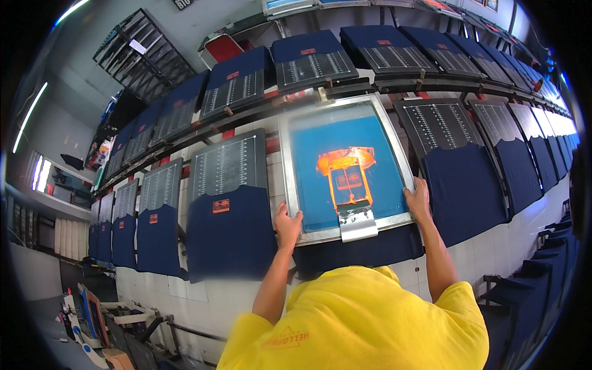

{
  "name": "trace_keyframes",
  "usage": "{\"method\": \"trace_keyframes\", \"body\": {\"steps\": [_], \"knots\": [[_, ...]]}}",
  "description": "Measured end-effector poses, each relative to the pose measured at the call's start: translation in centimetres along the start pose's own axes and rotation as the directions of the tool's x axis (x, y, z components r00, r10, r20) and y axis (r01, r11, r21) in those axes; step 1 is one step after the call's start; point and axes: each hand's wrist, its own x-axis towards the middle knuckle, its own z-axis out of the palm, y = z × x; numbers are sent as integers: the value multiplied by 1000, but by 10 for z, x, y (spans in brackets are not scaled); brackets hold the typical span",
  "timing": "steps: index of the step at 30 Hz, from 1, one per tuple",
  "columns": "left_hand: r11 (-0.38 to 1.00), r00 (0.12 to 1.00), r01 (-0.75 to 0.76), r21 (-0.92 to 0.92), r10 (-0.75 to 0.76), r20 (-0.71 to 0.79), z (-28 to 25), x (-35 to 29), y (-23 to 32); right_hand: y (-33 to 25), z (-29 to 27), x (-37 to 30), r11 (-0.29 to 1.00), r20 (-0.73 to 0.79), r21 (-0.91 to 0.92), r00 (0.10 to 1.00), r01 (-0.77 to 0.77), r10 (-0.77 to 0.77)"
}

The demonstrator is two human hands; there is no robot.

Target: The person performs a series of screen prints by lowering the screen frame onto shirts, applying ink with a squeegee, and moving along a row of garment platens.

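My left hand (287, 226) is closed round the lower left side of a metal-framed printing screen (313, 160) with blue mesh. On the opposite side, my right hand (419, 201) grips the frame's right edge. Bright orange ink (346, 159) is smeared across the middle of the mesh, around a small rectangular design. A squeegee (357, 223) with a silver metal holder rests at the near end of the ink, its handle overlapping the frame's near edge. Under the screen lies a navy cloth piece (370, 251); only its near part shows.
To the left, a navy garment piece (229, 231) with an orange print lies on a black board (223, 163). Another navy piece (462, 179) covers a board at the right, with no print visible. More boards with cloth (311, 55) line the far row. A dark rack (143, 52) stands far left.
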Motion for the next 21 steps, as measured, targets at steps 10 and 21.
{"method": "trace_keyframes", "body": {"steps": [10, 21], "knots": [[996, 999, 37, -84, -35, 22, -2, 1, 7, 1, 2, 0, 1000, -16, 20, 1000, -2, 2], [999, 999, -28, -36, 29, 27, 4, -2, -4, 2, 9, -1, 1000, -17, 21, 1000, -19, 19]]}}
